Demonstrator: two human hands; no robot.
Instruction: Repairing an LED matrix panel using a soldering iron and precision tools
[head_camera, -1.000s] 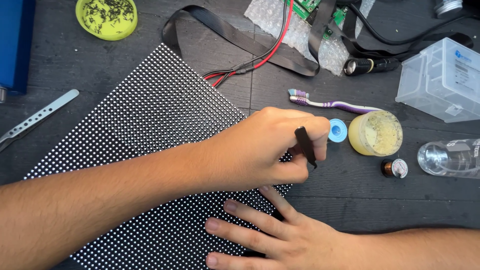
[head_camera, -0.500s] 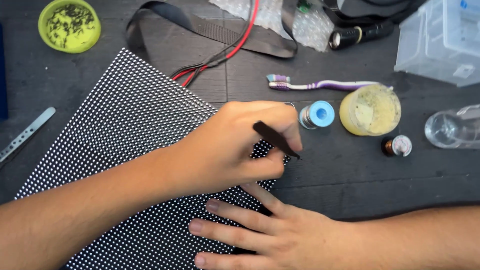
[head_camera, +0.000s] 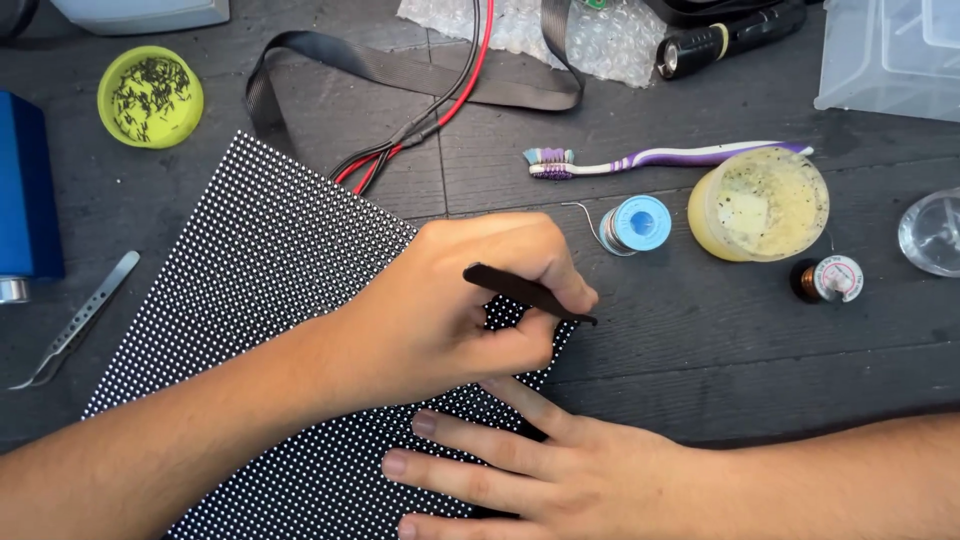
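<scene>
A black panel covered in a grid of white dots (head_camera: 270, 290) lies tilted on the dark wooden table. My left hand (head_camera: 450, 310) rests over its right corner, gripping a thin black pointed tool (head_camera: 525, 292) whose tip reaches the panel's right edge. My right hand (head_camera: 540, 470) lies flat, fingers spread, pressing on the panel's lower right part just below the left hand.
Right of the hands stand a blue solder spool (head_camera: 637, 223), a yellowish tub (head_camera: 760, 205), a small round capped bottle (head_camera: 828, 279) and a toothbrush (head_camera: 650, 158). Red and black wires (head_camera: 420, 125), a grey strap, bubble wrap and a torch lie behind. Metal tweezers (head_camera: 75, 320) and a yellow-green cup (head_camera: 150, 97) sit at left.
The view has shifted, so everything sits lower and more to the right in frame. My left hand has tilted the black tool flatter, its tip now at the panel's right edge.
</scene>
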